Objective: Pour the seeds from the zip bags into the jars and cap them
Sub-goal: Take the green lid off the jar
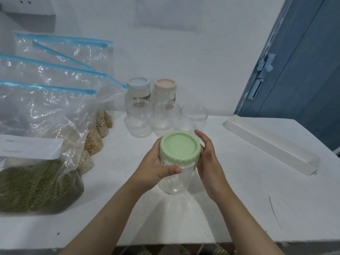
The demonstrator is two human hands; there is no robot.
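At the middle of the white counter (239, 208), a clear jar (174, 181) is standing upright, its long axis vertical and its green lid (180, 148) facing up. The left hand (152, 168) is wrapping the jar's body in its grip, thumb lying across the front just below the lid. The right hand (207, 161) is cupping the lid's far side, fingers curling against its rim. Behind, three uncapped jars (193, 118) are standing before a blue-lidded jar (138, 92) and a pink-lidded jar (165, 92). Along the left, zip bags (46, 111) are leaning upright, the nearest holding green seeds (36, 188).
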